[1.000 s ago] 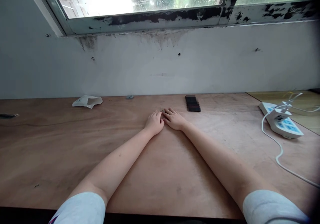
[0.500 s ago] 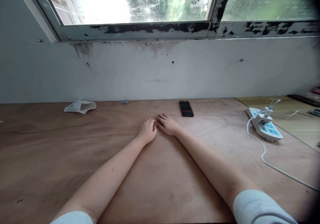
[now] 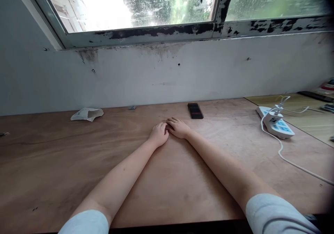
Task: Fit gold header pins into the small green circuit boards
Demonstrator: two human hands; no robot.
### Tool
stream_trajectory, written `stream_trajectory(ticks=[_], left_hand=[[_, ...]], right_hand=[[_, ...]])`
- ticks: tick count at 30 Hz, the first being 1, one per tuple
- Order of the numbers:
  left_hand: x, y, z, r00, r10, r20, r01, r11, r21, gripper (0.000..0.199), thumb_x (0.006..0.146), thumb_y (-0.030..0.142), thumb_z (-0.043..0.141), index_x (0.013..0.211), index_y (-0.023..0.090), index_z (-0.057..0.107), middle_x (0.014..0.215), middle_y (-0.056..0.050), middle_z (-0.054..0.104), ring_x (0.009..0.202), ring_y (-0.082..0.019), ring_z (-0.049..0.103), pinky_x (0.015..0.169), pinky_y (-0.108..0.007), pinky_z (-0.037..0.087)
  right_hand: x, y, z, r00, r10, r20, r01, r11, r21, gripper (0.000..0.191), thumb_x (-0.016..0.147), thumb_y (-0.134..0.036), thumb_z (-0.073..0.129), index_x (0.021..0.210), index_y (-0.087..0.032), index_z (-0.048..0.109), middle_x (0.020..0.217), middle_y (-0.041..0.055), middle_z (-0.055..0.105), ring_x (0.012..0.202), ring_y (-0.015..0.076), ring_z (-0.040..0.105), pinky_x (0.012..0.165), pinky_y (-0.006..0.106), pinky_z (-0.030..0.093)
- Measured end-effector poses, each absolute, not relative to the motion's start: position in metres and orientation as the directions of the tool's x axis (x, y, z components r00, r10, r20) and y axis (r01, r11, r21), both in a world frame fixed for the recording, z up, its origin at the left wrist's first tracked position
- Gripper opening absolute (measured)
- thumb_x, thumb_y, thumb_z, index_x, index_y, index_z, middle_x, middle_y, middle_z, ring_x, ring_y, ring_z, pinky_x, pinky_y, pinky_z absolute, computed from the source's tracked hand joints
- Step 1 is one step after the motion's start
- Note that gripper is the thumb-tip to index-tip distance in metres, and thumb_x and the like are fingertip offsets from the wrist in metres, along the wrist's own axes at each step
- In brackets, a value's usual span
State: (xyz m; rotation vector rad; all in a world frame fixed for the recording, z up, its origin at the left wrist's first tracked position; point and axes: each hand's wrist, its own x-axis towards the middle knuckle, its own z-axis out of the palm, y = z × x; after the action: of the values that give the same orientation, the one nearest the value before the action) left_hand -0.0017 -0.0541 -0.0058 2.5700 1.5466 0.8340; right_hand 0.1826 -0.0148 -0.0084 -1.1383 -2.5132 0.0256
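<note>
Both arms reach forward over the brown wooden table (image 3: 167,188). My left hand (image 3: 159,135) rests on the tabletop with its fingers curled; whether anything is under them is hidden. Just right of it lies my right hand (image 3: 178,127), palm down, its fingers stretched out and nothing seen in them. The fingertips of the two hands meet or nearly meet. A black item (image 3: 195,111), partly pixelated, lies beyond my right hand, near the wall.
White crumpled paper (image 3: 87,114) and a small grey piece (image 3: 132,107) lie near the wall. At the right are a white power strip (image 3: 279,126) with a plug and its cable (image 3: 297,165), and a black object (image 3: 315,96). A window is above.
The camera view has tilted and shifted slightly. Both hands stay together at nearly the same place on the table, with the left fingers a little closer to the right hand.
</note>
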Motion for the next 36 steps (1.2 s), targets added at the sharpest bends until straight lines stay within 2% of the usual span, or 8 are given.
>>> stream_trajectory(ticks=[7, 16, 20, 25, 32, 36], left_hand=[[-0.002, -0.058, -0.002, 0.325, 0.827, 0.458, 0.817, -0.489, 0.304, 0.025, 0.088, 0.017, 0.051, 0.111, 0.017, 0.061, 0.111, -0.01, 0.067, 0.105, -0.024, 0.062, 0.095, -0.038, 0.048], [-0.001, -0.06, 0.002, 0.32, 0.84, 0.438, 0.83, -0.472, 0.298, 0.026, 0.089, 0.016, 0.051, 0.113, 0.017, 0.061, 0.113, -0.01, 0.067, 0.108, -0.024, 0.061, 0.098, -0.039, 0.047], [-0.001, -0.059, 0.002, 0.313, 0.845, 0.434, 0.833, -0.464, 0.302, 0.026, 0.089, 0.016, 0.05, 0.112, 0.017, 0.062, 0.112, -0.01, 0.067, 0.107, -0.024, 0.061, 0.097, -0.038, 0.047], [0.0, -0.057, 0.002, 0.308, 0.846, 0.436, 0.835, -0.46, 0.302, 0.026, 0.089, 0.017, 0.051, 0.113, 0.018, 0.061, 0.112, -0.01, 0.067, 0.107, -0.024, 0.061, 0.097, -0.038, 0.047], [-0.001, -0.057, 0.0, 0.306, 0.843, 0.442, 0.839, -0.458, 0.293, 0.026, 0.088, 0.016, 0.051, 0.112, 0.018, 0.061, 0.111, -0.009, 0.066, 0.107, -0.024, 0.06, 0.095, -0.038, 0.047], [-0.001, -0.057, 0.001, 0.313, 0.847, 0.428, 0.845, -0.455, 0.281, 0.026, 0.089, 0.018, 0.051, 0.112, 0.018, 0.061, 0.112, -0.01, 0.066, 0.109, -0.025, 0.06, 0.097, -0.039, 0.046]], right_hand=[[0.183, -0.016, -0.008, -0.6, 0.715, 0.36, 0.713, 0.681, -0.165, 0.038, 0.099, -0.034, 0.049, 0.131, -0.017, 0.059, 0.139, 0.0121, 0.055, 0.135, 0.0255, 0.042, 0.112, 0.039, 0.035], [0.184, -0.023, -0.004, -0.548, 0.765, 0.337, 0.781, 0.613, -0.121, 0.035, 0.099, -0.032, 0.047, 0.127, -0.015, 0.059, 0.14, 0.0129, 0.053, 0.132, 0.0241, 0.046, 0.111, 0.036, 0.036], [0.184, -0.025, -0.005, -0.504, 0.802, 0.32, 0.82, 0.561, -0.115, 0.038, 0.099, -0.034, 0.046, 0.13, -0.016, 0.058, 0.146, 0.0143, 0.048, 0.132, 0.0267, 0.046, 0.109, 0.039, 0.038], [0.186, -0.022, -0.009, -0.549, 0.773, 0.317, 0.793, 0.602, -0.095, 0.045, 0.101, -0.037, 0.042, 0.141, -0.019, 0.053, 0.152, 0.0118, 0.042, 0.143, 0.0292, 0.034, 0.115, 0.045, 0.03], [0.187, -0.017, -0.014, -0.544, 0.797, 0.262, 0.797, 0.589, -0.134, 0.046, 0.102, -0.037, 0.04, 0.143, -0.02, 0.052, 0.152, 0.0095, 0.043, 0.143, 0.0306, 0.034, 0.115, 0.049, 0.031], [0.187, -0.017, -0.015, -0.547, 0.788, 0.282, 0.788, 0.599, -0.143, 0.045, 0.101, -0.035, 0.042, 0.142, -0.02, 0.053, 0.15, 0.0101, 0.044, 0.142, 0.0298, 0.036, 0.115, 0.047, 0.032]])
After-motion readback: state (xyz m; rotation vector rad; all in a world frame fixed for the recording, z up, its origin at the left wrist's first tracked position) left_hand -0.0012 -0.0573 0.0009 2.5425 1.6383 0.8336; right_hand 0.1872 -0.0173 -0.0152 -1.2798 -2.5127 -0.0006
